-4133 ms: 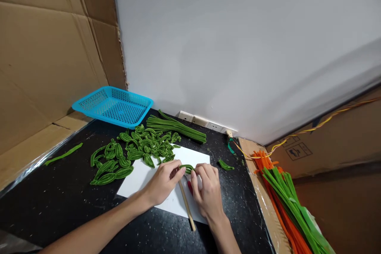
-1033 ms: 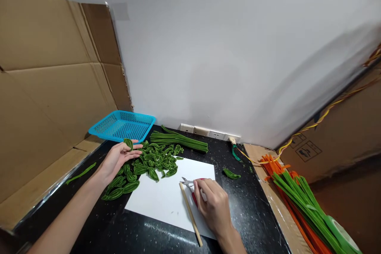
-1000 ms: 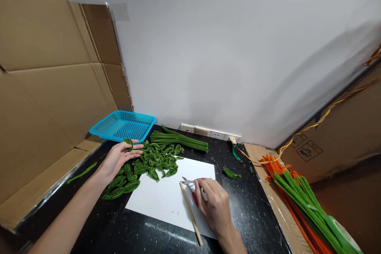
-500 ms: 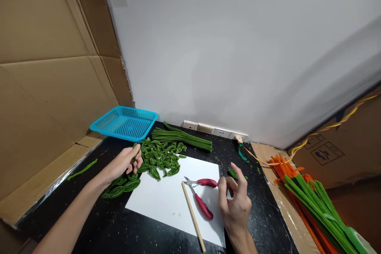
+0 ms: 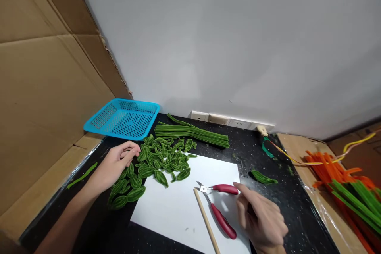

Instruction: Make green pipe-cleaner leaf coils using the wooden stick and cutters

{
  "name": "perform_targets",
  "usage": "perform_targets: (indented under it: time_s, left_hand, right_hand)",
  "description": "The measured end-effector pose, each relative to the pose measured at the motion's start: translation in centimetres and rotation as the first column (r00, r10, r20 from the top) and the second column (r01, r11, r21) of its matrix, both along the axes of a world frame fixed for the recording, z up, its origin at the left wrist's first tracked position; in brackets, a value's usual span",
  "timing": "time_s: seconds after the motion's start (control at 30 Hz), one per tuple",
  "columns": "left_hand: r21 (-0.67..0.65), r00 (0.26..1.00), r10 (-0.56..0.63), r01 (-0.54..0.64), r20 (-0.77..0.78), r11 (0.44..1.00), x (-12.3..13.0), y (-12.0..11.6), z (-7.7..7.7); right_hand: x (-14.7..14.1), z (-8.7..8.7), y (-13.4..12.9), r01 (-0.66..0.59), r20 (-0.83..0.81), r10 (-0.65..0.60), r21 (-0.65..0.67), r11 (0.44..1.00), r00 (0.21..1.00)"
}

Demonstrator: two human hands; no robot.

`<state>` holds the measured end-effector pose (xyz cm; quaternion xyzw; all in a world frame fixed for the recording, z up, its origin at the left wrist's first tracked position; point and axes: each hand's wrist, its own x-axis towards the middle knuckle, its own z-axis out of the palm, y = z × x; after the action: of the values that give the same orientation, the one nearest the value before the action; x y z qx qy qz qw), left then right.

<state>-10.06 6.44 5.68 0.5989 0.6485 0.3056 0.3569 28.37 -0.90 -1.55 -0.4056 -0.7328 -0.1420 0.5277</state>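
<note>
Left hand, fingers curled, any grip indeterminate, at the left edge of a heap of green leaf-shaped pieces. White sheet, partly under the heap, bearing one wooden stick and spread red-handled pliers; right hand, forefinger and thumb apart, beside the far handle.

a blue mesh basket sits beside a tall cardboard panel. along the foot of the pale wall runs a row of sockets, a plug at its right end. a yellow cord crosses orange strips at far right.
</note>
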Motion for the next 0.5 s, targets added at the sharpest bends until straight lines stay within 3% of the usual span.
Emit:
perform_targets:
  time_s: [0.13, 0.27, 0.5]
  left_hand:
    - [0.012, 0.971, 0.173, -0.178, 0.163, 0.984, -0.4, -0.7, -0.5]
    - [0.067, 0.925, 0.286, -0.311, 0.251, 0.948, -0.2, -2.3, -1.0]
    - [0.092, 0.86, 0.493, -0.506, 0.134, 0.858, -1.6, -6.1, -0.4]
  right_hand:
    - [0.0, 0.1, -0.3, 0.002, 0.014, -0.002, -0.009, 1.0, 1.0]
    - [-0.1, 0.3, -0.3, 0.126, 0.041, -0.126, 0.005, 0.992, 0.991]
    - [0.1, 0.9, -0.1, 0.179, 0.061, -0.177, -0.025, 0.983, 0.982]
